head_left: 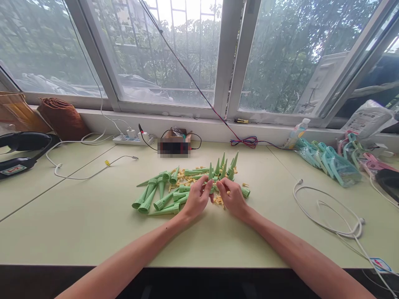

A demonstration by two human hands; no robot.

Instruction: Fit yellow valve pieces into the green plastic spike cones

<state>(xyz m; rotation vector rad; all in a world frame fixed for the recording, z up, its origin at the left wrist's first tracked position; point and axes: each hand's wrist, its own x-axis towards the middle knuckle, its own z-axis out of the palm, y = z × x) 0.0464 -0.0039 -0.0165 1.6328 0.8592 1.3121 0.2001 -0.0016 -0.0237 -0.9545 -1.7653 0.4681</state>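
Far at the left edge of the frame a black headset (18, 145) lies on the pale bench (77, 224). A brown cloth bag (62, 117) sits behind it against the window sill, bunched shut so its contents do not show. A white cable (90, 172) loops to the right toward a white power strip (132, 138) with plugs in it. Just right of the strip stands a small open cardboard box (178, 133) with dark wires running into it; what else it holds is blurred.

At the centre of the frame lies a heap of green spikes (156, 197). Most lie flat at the left and a few stand tip-up at the right, with small yellow pieces (187, 179) scattered among them. The left hand (196, 200) sits at the near side of the heap, its grip clenched on one green spike (212, 189) held just above the bench. The right hand (233, 200) meets it, its grip pinched on the same spike's other end; whether it also holds a yellow piece I cannot tell.

Toward the right of the frame a clear plastic bag (349, 176) lies packed with teal clips (324, 158), and pink clips (370, 160) lie loose beside it. Another white cable (330, 216) coils at the lower right.
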